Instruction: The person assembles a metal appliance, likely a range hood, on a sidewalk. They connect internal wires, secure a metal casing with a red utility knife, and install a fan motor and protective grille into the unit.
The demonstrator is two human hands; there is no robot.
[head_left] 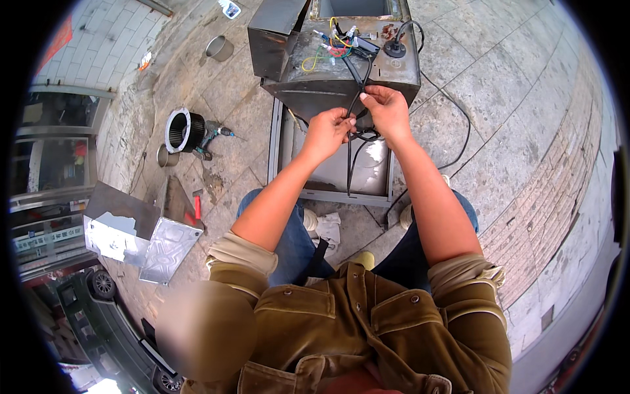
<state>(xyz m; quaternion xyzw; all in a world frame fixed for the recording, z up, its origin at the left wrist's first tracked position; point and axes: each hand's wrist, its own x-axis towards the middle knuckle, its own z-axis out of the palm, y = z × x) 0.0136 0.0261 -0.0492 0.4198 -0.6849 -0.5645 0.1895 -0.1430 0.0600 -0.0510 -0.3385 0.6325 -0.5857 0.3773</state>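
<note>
Both my hands are pinched on a thin black cable (350, 157) in front of a dark metal housing (328, 88). My left hand (327, 134) grips it slightly lower and nearer to me. My right hand (387, 115) holds it a little higher, with fingertips closed. Part of the cable hangs in a loop below my hands, over a shallow metal tray frame (328, 195). On top of the housing lies a bunch of coloured wires (338, 49) with clear connectors, beside a small black part (365, 46). A black plug (395, 49) sits at the right of the housing top.
To the left stand a black fan wheel (186, 131), a cordless drill (211, 139) and a round metal cup (220, 48). Bent sheet-metal pieces (172, 243) and a red-handled hammer (197, 205) lie nearer. A black cord (469, 128) curves across the paving on the right.
</note>
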